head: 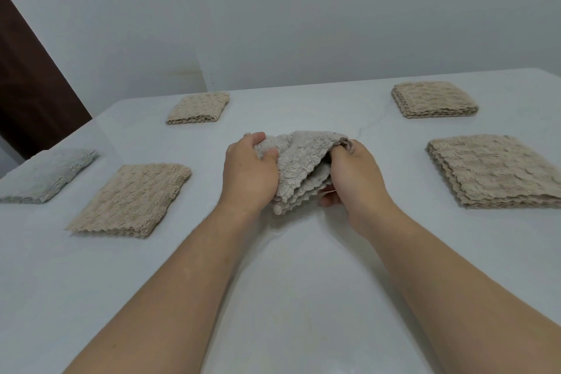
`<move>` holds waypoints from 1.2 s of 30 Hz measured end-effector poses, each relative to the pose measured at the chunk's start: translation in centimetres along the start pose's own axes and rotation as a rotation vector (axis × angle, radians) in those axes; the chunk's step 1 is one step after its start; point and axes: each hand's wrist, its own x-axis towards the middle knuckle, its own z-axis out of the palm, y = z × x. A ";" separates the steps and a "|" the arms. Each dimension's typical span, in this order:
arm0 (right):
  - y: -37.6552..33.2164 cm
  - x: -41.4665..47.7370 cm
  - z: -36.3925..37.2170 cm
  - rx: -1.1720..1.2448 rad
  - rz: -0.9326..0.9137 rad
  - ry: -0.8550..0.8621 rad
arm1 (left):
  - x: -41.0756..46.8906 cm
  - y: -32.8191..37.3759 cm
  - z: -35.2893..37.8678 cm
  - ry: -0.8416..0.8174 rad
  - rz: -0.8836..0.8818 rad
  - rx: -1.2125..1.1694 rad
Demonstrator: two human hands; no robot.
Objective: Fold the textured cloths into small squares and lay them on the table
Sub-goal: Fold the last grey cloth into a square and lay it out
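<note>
A grey-beige textured cloth (299, 165) is bunched in several layers between both hands, just above the middle of the white table (288, 282). My left hand (247, 171) grips its left side with the fingers curled into the fabric. My right hand (353, 174) grips its right side, thumb under the layers. Folded squares lie flat around it: a beige cloth (132, 199) near left, a pale blue-grey cloth (45, 176) at the left edge, a small beige cloth (198, 107) far left, a beige cloth (434, 102) far right, and a larger beige cloth (494, 170) near right.
A plain pale wall (303, 15) rises right behind the table's far edge. A dark brown door or panel (30, 85) stands at the left. Bare table surface stretches under my forearms toward me.
</note>
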 end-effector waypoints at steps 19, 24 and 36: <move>-0.9 0.1 -2.0 0.565 0.131 -0.353 | 1.4 0.3 -2.5 0.132 0.125 -0.169; -0.9 0.9 -3.3 0.722 0.305 -0.375 | 0.5 1.1 -2.9 0.090 0.286 -0.119; -0.9 0.8 -1.9 -0.310 -0.215 0.117 | -0.9 1.1 -1.6 -0.067 0.460 -0.002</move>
